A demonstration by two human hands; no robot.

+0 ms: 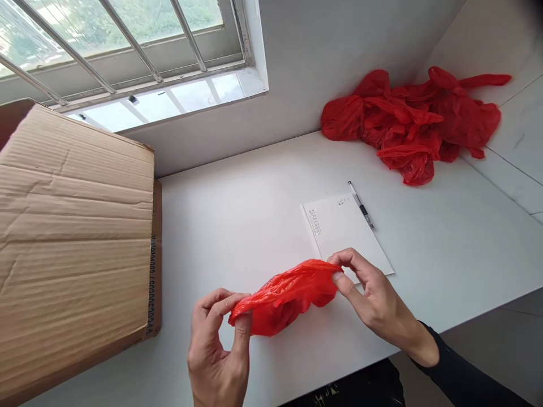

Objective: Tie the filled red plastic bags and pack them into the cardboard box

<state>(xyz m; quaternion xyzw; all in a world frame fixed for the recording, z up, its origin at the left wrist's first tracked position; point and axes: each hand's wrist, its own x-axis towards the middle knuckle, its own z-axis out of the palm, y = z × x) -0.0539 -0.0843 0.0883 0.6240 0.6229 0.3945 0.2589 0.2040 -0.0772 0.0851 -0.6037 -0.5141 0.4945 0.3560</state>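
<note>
A red plastic bag [288, 297] is stretched between my two hands above the front of the white table. My left hand [220, 345] pinches its left end between thumb and fingers. At the other end, my right hand [365, 288] grips the bag's corner with thumb and forefinger, partly over the lower edge of a white notepad [339, 226]. The bag hangs in loose folds, and what it may contain cannot be made out.
A large cardboard box [80, 226] stands at the left of the table [237, 209]. Several knotted red bags [407, 118] lie heaped in the far right corner against the wall. A pen [360, 204] rests along the notepad's right edge. A barred window [127, 45] is at upper left.
</note>
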